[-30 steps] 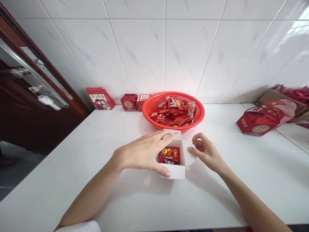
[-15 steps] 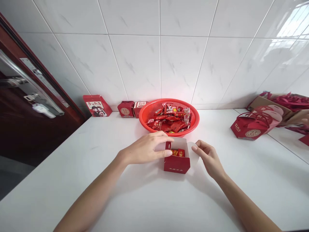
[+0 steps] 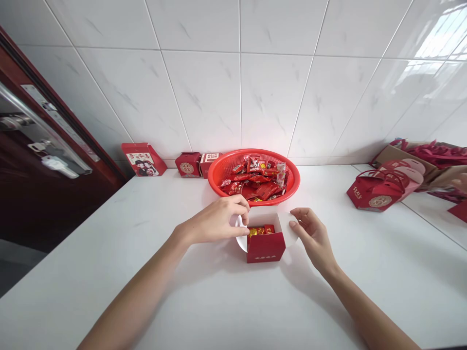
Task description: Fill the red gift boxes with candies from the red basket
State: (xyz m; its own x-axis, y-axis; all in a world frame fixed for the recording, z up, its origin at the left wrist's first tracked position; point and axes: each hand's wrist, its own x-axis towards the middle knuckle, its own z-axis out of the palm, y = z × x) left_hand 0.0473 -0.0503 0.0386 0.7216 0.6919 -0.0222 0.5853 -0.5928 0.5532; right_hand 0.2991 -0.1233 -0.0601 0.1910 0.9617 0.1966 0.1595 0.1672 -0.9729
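A small red box (image 3: 265,249) with a white inside stands open on the white table, and several gold and red wrapped candies (image 3: 260,231) lie in it. At its left side my left hand (image 3: 224,219) has thumb and fingers curled on the white left flap (image 3: 241,241). My right hand (image 3: 312,236) pinches the white right flap (image 3: 288,230) between thumb and fingers. Just behind the box sits a red plastic basket (image 3: 215,181) full of red candy packets (image 3: 255,180).
Against the tiled wall at the left stand a tall red box (image 3: 145,160) and two smaller boxes (image 3: 188,165). Red gift boxes (image 3: 375,192) and a carton of ribbons (image 3: 434,155) are at the right. Part of another person's hand (image 3: 460,182) shows at the right edge.
The left flap has folded outward, showing its white side. My left hand's fingers have drawn back to the left and curled onto it. My right hand stays at the right flap.
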